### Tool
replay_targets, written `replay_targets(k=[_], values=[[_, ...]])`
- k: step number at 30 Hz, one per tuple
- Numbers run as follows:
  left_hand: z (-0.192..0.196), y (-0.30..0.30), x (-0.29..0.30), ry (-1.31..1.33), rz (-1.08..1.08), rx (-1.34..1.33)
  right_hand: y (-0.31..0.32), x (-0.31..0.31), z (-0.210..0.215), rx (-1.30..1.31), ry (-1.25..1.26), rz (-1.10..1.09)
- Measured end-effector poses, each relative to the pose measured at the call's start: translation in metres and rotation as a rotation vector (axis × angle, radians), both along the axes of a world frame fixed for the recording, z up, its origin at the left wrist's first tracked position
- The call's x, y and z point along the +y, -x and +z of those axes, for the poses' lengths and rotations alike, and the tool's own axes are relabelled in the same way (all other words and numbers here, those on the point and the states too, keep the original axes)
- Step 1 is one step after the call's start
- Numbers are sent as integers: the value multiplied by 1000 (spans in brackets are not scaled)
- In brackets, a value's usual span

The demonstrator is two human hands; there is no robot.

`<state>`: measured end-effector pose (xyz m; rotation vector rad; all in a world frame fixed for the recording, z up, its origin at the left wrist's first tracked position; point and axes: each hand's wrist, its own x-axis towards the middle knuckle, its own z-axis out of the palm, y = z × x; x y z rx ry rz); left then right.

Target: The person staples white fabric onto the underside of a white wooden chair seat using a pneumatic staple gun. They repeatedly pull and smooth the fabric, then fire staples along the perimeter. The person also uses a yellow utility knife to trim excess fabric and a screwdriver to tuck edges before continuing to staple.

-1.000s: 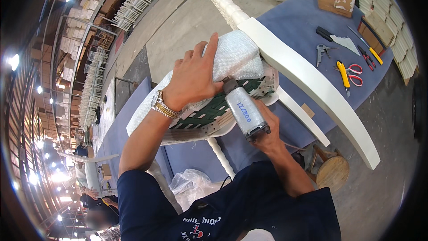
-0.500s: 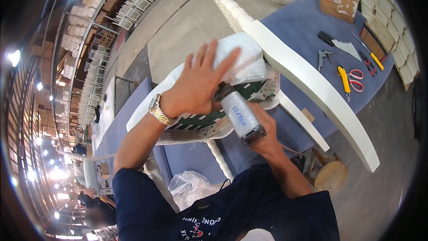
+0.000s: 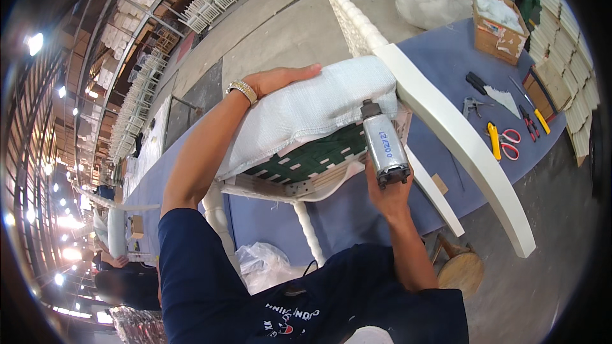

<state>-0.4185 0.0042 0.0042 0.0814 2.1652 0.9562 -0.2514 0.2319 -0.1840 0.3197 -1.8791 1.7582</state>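
Note:
A white wooden chair (image 3: 468, 146) lies tipped on its side, the underside of its seat facing me. White woven fabric (image 3: 306, 105) covers the seat and its lower edge hangs over the frame. Beneath that edge, green webbing straps (image 3: 312, 156) show inside the frame. My left hand (image 3: 277, 79), below a metal wristwatch, lies flat along the far side of the covered seat, fingers stretched out. In my right hand (image 3: 390, 194) is a silver staple gun (image 3: 385, 146), gripped by its handle. Its dark nose is up against or just in front of the fabric near the seat's right corner.
On the blue-covered table (image 3: 440, 48) at right lie an air blow gun (image 3: 473, 106), a knife (image 3: 494, 92), red-handled scissors (image 3: 509, 144), a yellow-handled cutter (image 3: 493, 140), pliers and a screwdriver. A carton (image 3: 497, 28) stands behind them. A round wooden stool (image 3: 461, 275) is at lower right.
My left hand has moved from in front of the fabric to the seat's far side, flattening out. The staple gun has shifted right and its nose now points up toward the right corner.

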Motion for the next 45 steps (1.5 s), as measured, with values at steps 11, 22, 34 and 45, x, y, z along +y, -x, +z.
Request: replay_targets(k=[11,22,34,45], values=[[15,-76,20,456,-469,793,-15,1,6,133,-50,-33],[5,-112,48,722,-337,991,-35,-8,18,112,-101,47],[2,-115,59,799,-304,983,-38,-14,24,63,-85,216],[2,-113,26,629,-573,1155,-47,17,11,-329,-164,344]])
